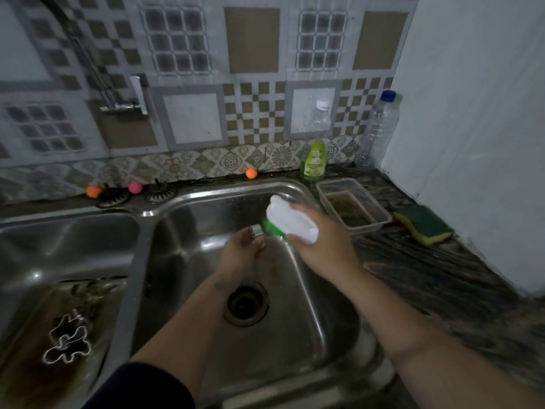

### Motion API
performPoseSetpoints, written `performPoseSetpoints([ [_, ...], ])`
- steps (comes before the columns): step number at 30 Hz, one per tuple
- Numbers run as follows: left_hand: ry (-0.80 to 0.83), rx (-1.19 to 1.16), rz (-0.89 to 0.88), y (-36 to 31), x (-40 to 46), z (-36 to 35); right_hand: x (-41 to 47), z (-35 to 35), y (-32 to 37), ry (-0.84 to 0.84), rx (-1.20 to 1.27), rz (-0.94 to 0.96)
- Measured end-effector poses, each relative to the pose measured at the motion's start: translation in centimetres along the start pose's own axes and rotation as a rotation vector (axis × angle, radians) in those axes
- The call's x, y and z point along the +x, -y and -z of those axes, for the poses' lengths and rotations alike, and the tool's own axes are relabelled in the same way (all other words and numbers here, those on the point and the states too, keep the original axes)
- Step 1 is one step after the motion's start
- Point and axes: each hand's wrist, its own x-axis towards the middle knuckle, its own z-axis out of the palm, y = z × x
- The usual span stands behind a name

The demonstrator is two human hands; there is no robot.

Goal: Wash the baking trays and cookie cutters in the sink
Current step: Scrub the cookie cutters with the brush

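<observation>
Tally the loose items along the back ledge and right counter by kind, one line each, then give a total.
Small balls: 3, orange, pink, orange
Clear plastic bottles: 2, white-capped, blue-capped
Green dish soap bottle: 1
Clear plastic container: 1
Green and yellow sponge: 1
Total: 8

Dim, soft-focus wide-angle view; glare on the sink point(153, 213), edges bowed.

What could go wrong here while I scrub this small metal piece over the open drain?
The small metal piece is pinched in the left hand right above the uncovered drain; wet fingers could drop it in. The brush in the right hand could knock it loose.
</observation>
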Motion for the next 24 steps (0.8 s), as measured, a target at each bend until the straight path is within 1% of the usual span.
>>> performPoseSetpoints([
  [2,0.063,0.112,-0.045,-0.6,-1.2,1.3,-1.7,-2.3,1.0,0.014,0.033,0.006],
  [5,0.114,0.231,-0.071,-0.7,-2.7,2.7,-1.5,-4.4,2.2,-0.030,0.056,-0.030],
  [7,0.122,0.261,-0.082,-0.6,-3.3,3.4,-1.4,-5.0,3.0,-0.041,0.067,-0.061],
  [10,0.028,0.126,-0.006,-1.3,-3.5,4.7,-3.3,-5.9,4.2,-0.012,0.082,-0.044],
  [12,-0.009,0.101,0.039,-1.5,-3.6,5.5,-4.7,-6.3,5.0,-0.002,0.106,-0.020],
  [14,0.061,0.018,0.093,-1.8,-4.1,5.6,-4.4,-6.2,5.6,-0.010,0.134,-0.058],
  [15,0.102,-0.101,0.133,-1.7,-4.3,5.5,-3.7,-6.1,5.8,-0.011,0.141,-0.086],
  [17,0.134,-0.344,0.224,-1.8,-4.6,5.6,-2.5,-6.0,6.3,0.002,0.149,-0.111],
  [19,0.139,-0.482,0.260,-2.0,-4.7,6.4,-2.5,-6.1,6.9,0.004,0.152,-0.102],
  [22,0.137,-0.571,0.259,-2.8,-4.7,7.7,-4.0,-6.3,7.0,0.032,0.128,-0.065],
  [24,0.140,-0.544,0.292,-2.9,-4.9,8.1,-4.9,-6.6,6.7,0.060,0.073,-0.043],
])
